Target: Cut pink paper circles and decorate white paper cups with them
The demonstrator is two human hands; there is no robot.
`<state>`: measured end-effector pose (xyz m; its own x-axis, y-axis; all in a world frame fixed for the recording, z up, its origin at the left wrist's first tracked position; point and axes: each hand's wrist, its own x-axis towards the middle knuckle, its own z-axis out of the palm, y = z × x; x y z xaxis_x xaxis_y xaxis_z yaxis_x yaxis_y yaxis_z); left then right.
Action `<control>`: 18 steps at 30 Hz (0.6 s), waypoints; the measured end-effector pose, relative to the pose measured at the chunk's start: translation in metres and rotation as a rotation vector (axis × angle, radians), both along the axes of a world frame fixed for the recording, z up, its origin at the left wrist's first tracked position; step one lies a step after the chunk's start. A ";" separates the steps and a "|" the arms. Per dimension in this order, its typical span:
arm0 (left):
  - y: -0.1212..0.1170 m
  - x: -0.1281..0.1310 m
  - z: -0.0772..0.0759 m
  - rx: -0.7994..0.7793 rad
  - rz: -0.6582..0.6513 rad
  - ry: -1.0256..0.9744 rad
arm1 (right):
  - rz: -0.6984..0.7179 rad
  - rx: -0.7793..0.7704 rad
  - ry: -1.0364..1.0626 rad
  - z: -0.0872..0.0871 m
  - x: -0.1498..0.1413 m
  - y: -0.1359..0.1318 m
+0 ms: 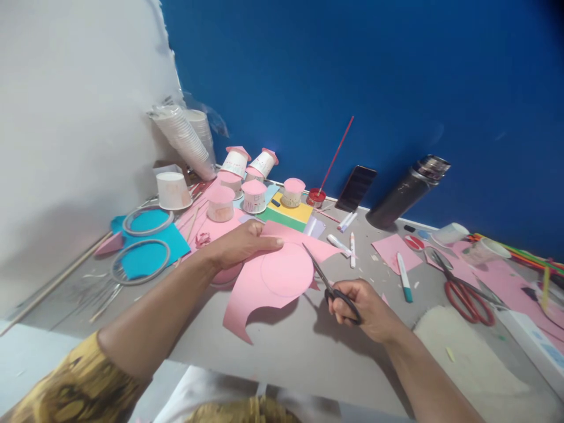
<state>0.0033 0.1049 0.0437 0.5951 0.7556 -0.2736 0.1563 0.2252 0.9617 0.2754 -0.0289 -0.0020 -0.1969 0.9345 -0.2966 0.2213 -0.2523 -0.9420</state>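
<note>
Several fingers of the left hand [240,242], hidden under pink paper [286,270], pinch it; right fingers [351,287] grip scissors [325,281].

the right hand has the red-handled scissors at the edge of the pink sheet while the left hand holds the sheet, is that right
Not quite: the head view shows that the scissors in the right hand have black handles. The red-handled pair lies off to the right. The left hand does hold the pink sheet.
</note>
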 end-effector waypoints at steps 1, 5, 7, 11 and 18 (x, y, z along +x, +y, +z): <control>0.000 -0.001 0.000 0.022 0.030 0.043 | 0.010 -0.008 -0.003 0.001 0.001 0.000; 0.002 -0.004 -0.002 0.109 0.136 0.210 | 0.044 -0.033 -0.031 0.004 0.002 0.000; 0.003 -0.005 -0.004 0.126 0.118 0.222 | 0.061 -0.035 -0.033 0.005 0.002 0.000; 0.003 -0.004 -0.006 0.116 0.040 0.177 | 0.079 -0.044 -0.041 0.007 0.000 0.000; 0.003 -0.005 -0.006 0.113 0.006 0.118 | 0.057 -0.029 -0.076 0.008 0.000 -0.001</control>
